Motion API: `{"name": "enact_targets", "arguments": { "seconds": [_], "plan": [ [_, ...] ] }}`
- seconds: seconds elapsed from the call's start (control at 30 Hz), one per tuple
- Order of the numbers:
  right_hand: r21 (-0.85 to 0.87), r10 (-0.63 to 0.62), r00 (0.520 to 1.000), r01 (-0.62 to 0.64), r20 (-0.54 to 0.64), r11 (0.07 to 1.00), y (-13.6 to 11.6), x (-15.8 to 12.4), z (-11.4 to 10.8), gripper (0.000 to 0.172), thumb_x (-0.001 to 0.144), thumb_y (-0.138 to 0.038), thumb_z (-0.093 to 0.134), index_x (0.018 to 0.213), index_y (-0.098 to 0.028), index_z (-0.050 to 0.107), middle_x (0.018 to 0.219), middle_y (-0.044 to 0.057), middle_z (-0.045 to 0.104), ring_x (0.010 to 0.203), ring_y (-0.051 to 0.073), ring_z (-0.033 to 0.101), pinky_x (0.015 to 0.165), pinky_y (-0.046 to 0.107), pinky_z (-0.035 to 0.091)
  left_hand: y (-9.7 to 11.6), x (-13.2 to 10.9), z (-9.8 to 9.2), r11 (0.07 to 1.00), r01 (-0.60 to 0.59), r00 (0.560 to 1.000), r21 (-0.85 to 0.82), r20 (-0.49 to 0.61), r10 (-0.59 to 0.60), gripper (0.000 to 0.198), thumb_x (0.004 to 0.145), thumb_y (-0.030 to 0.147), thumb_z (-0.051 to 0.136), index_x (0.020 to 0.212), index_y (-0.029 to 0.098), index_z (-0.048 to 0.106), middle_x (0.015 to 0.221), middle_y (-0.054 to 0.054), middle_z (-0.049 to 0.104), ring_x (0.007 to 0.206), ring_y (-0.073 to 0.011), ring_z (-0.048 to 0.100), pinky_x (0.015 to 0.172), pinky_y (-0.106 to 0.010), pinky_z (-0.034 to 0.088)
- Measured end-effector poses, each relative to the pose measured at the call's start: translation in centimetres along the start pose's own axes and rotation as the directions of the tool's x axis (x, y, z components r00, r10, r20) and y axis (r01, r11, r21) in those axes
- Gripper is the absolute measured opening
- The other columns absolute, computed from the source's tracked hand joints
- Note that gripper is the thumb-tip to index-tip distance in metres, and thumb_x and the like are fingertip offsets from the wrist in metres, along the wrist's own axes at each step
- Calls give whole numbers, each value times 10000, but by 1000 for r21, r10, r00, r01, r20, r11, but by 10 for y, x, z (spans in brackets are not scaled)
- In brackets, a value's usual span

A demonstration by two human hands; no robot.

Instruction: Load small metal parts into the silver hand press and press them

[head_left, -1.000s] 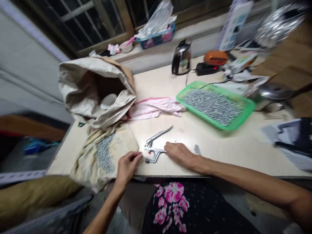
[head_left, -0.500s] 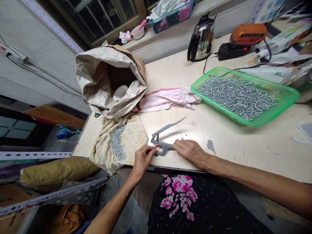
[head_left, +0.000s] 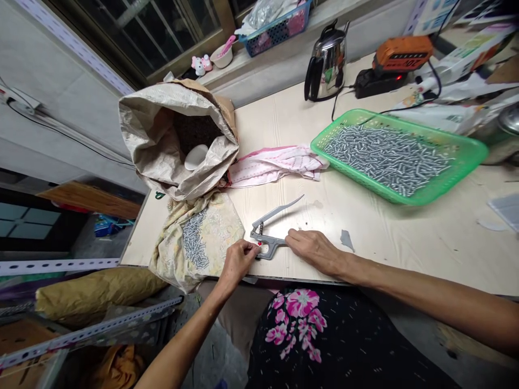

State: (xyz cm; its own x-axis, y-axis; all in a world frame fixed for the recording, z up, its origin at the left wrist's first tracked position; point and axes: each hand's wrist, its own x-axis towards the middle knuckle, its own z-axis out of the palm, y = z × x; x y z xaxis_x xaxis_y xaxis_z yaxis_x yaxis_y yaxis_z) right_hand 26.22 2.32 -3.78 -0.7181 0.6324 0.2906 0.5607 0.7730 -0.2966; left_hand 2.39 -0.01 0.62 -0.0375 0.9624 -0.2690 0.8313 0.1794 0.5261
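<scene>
A grey plier-like hand tool (head_left: 269, 242) with a spring rests near the table's front edge, its upper lever raised. My right hand (head_left: 314, 249) is closed round the end of its lower handle. At the tool's jaw, beside a small red part, the fingertips of my left hand (head_left: 239, 260) are pinched together; whatever they hold is too small to make out. Left of that hand, a heap of small silvery metal pins (head_left: 195, 240) lies on a patterned yellowish cloth (head_left: 223, 221). More such pins fill a green plastic basket (head_left: 441, 189) at the right.
Behind the cloth stands an open sack (head_left: 141, 129) with a white round dish (head_left: 196, 157) inside. A pink-white cloth (head_left: 279, 166) lies mid-table. Toward the back are a metal kettle (head_left: 327, 62) and an orange battery (head_left: 403, 53) on a charger. A grey scrap (head_left: 346, 240) lies beyond my right forearm.
The camera view has shifted slightly. Both hands stay at the tool in nearly the same pose, and its lever remains raised.
</scene>
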Motion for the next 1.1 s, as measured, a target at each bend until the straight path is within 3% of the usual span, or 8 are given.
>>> {"name": "enact_targets", "arguments": {
  "seconds": [0.17,0.27,0.4,0.5,0.63,0.83,0.97,1.1],
  "plan": [
    [-19,66,991,-64,115,998,5,4,0,215,953,-79,386,862,-166,561,823,26,579,641,136,461,544,282,280,-4,6,3,981,153,982,-118,128,-137,276,778,374,593,703,131,698,545,-6,627,524,-140,579,549,-231,406],
    [-18,83,983,-81,161,997,8,6,-10,127,950,-278,523,942,-178,601,969,64,622,826,192,541,673,309,386,-5,9,3,967,202,970,-157,170,-175,288,759,391,602,673,131,690,507,4,604,492,-133,564,529,-225,400],
    [-35,133,981,-129,143,991,21,10,-22,774,755,-639,675,1333,-161,485,1442,203,414,1289,382,377,992,520,351,-4,11,3,965,201,970,-166,172,-172,284,746,390,611,641,136,685,488,9,599,479,-126,560,524,-220,398],
    [-66,152,966,-141,211,988,34,16,-25,1035,666,-713,693,1446,-121,360,1522,246,293,1414,435,175,1096,617,189,-3,10,3,962,215,967,-170,175,-185,284,744,384,615,618,137,678,480,10,596,468,-121,553,519,-219,393],
    [-65,135,952,-122,276,990,41,24,-27,1041,650,-667,725,1446,-105,357,1481,247,358,1393,438,228,1104,653,144,-2,11,3,961,226,965,-158,172,-198,272,745,372,626,617,137,681,471,13,595,472,-121,556,527,-221,395],
    [-44,143,967,-137,211,990,36,29,-34,808,712,-520,731,1340,-106,435,1278,190,517,1154,360,454,1046,625,262,-4,10,3,968,232,960,-95,184,-212,263,797,347,611,649,139,676,494,17,590,494,-132,572,550,-236,417],
    [6,135,970,-139,204,990,33,30,-34,569,742,-412,737,1192,-139,519,1123,140,554,1010,305,476,916,473,401,5,-3,7,996,-38,998,81,-39,42,199,862,310,592,786,148,678,768,-43,660,719,-175,632,684,-279,486],
    [78,159,964,-180,215,981,30,28,-33,513,720,-355,768,1120,-130,539,1098,137,535,998,288,460,834,390,437,26,-2,19,866,-430,885,255,-72,461,325,854,279,658,1150,161,589,1202,-132,601,1127,-268,563,940,-414,491]
  ]
}}
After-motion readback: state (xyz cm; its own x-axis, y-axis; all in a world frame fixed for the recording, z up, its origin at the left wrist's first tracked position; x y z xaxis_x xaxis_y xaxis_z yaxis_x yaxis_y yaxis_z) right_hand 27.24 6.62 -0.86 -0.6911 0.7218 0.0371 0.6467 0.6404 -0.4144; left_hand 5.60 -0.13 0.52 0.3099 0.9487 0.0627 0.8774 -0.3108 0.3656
